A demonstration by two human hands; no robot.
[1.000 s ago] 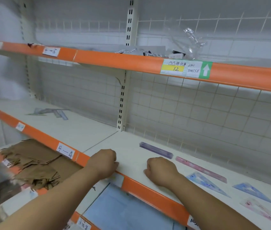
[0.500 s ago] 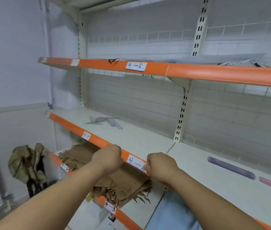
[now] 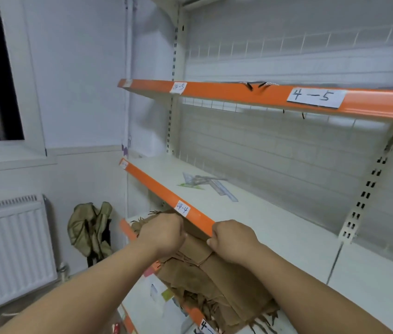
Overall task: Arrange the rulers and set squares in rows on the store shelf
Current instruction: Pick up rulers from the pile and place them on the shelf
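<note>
Rulers and set squares (image 3: pixel 205 184) lie in a loose, overlapping heap toward the back of the middle shelf (image 3: pixel 275 225), well apart from both hands. At far left stands a white radiator (image 3: pixel 10 249), then an olive bag (image 3: pixel 89 227) on the floor. The left hand (image 3: pixel 164 233) is curled into a fist just below the shelf's orange front edge, with nothing visible in it. Brown fringed paper (image 3: pixel 214 285) fills the shelf underneath. The right hand (image 3: pixel 234 239) is also a closed fist, apparently empty and seemingly touching that edge. To do this step well, reach in, open the fingers, and lift one flat piece at a time, sorting rulers from triangles. Handwritten labels read "04-5" (image 3: pixel 178 88) and "4—5" (image 3: pixel 314 97) on the upper shelf (image 3: pixel 226 91), and "04-4" (image 3: pixel 182 208) on the middle one.
</note>
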